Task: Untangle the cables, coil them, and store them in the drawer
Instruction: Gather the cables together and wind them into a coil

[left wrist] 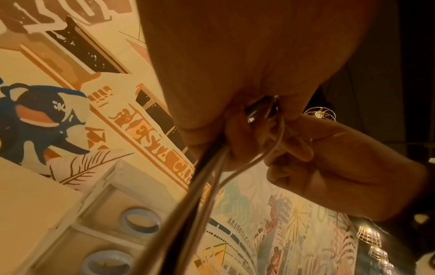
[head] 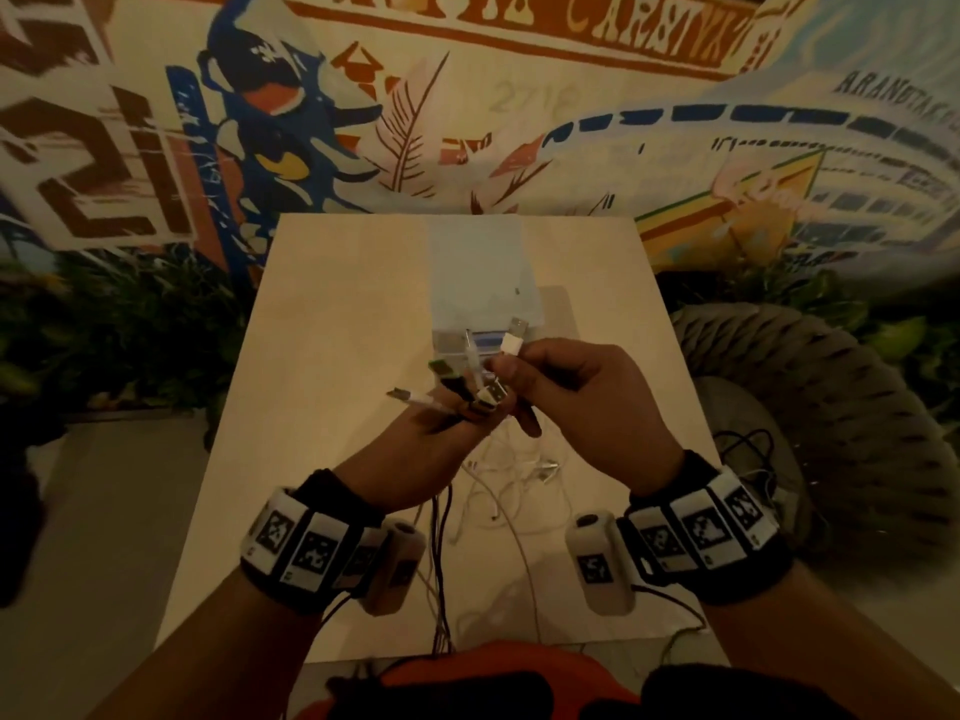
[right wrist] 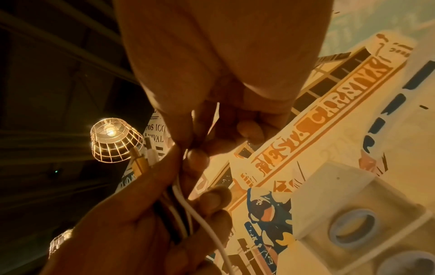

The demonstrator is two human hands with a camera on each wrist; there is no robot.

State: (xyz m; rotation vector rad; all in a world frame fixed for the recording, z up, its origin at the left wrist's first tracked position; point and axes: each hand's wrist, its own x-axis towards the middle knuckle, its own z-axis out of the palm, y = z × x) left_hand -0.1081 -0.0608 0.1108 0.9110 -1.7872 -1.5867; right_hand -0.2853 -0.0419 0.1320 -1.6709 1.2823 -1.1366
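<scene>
Mural wall, tabletop [head: 332, 314] centre frame. Left hand [head: 436, 439] gripping cables [head: 498, 491], plugs up; right hand [head: 582, 392] pinching white plug [head: 511, 343] just right; tangle hanging below.

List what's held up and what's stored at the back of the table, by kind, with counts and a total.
Cable plug ends held up: 5
Blue tape rolls in the drawer unit: 2
White plastic drawer unit: 1
Total: 8
</scene>
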